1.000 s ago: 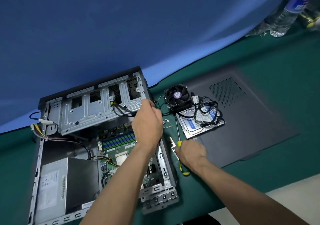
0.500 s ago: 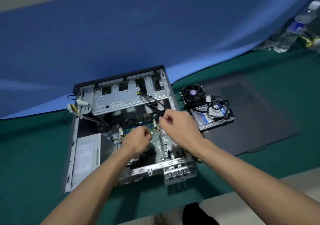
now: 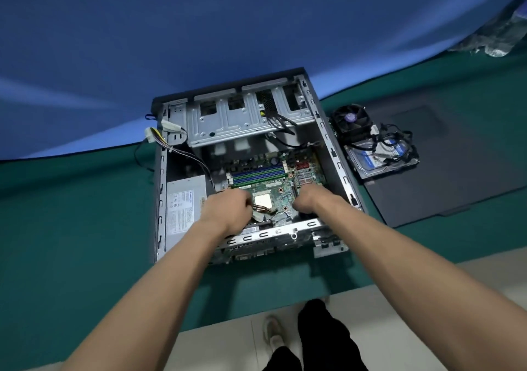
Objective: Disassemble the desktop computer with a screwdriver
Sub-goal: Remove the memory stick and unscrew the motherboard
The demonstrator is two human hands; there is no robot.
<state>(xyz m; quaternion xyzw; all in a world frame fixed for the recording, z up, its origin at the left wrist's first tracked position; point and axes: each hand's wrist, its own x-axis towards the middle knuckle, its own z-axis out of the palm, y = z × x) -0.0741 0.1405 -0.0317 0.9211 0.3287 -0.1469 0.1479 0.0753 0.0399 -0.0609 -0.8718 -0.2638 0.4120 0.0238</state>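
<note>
The open desktop case point(image 3: 333, 153) lies flat on the green table. Inside it sits the green motherboard point(image 3: 281, 191), with a bare CPU point(image 3: 262, 201) and blue and green memory slots. My left hand point(image 3: 228, 211) is curled at the board's near left part, beside copper-coloured wires. My right hand point(image 3: 313, 199) is curled down on the board's right side, by the case wall. The fingertips of both hands are hidden. No screwdriver is in view.
A grey power supply point(image 3: 182, 208) fills the case's left side, and a metal drive cage point(image 3: 245, 119) spans the far end. To the right, a cooler fan point(image 3: 352, 121) and a hard drive point(image 3: 376, 161) with cables rest on the dark side panel point(image 3: 456, 171). The table's front edge is close to me.
My right hand left the screwdriver beside the case. Both hands moved down into the case onto the motherboard. The view now looks straight down over the case.
</note>
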